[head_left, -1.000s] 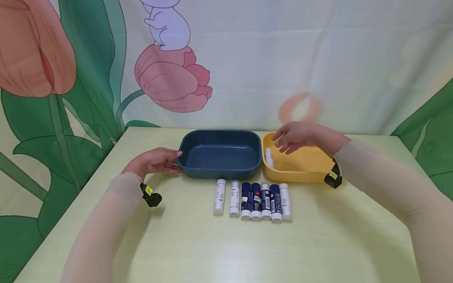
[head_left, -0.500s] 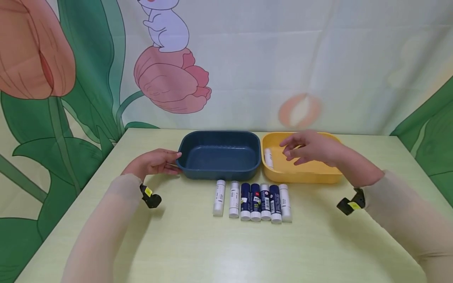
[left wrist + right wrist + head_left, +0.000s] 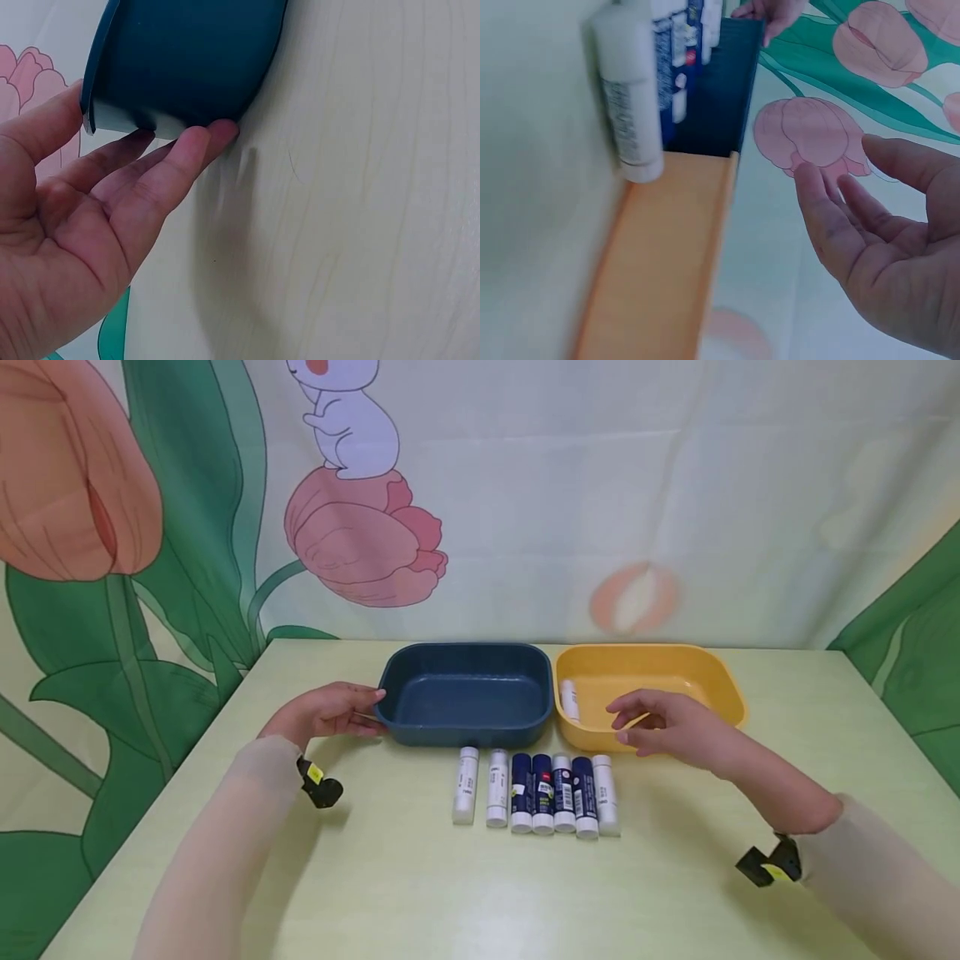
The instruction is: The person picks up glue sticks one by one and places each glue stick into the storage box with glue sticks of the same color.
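Observation:
My left hand [image 3: 337,708] holds the left end of a dark blue tray [image 3: 465,735], thumb at the rim and fingers against the outer wall; the left wrist view shows this grip close up. Over the front of a yellow tray [image 3: 720,693] hovers my right hand [image 3: 671,727], fingers loosely bent with nothing between them. Inside the yellow tray, by its left wall, lies a white glue stick [image 3: 570,700]. In front of the trays several glue sticks [image 3: 542,793] lie in a row, some white, some dark blue with white ends.
Both trays stand side by side toward the back of the pale table [image 3: 480,893]. Behind it hangs a cloth [image 3: 525,527] printed with tulips and a white animal. Each wrist carries a small black camera [image 3: 321,787].
My right hand has drawn back from above the glue stick in the yellow tray, moving right and toward me. The left hand stays at the blue tray.

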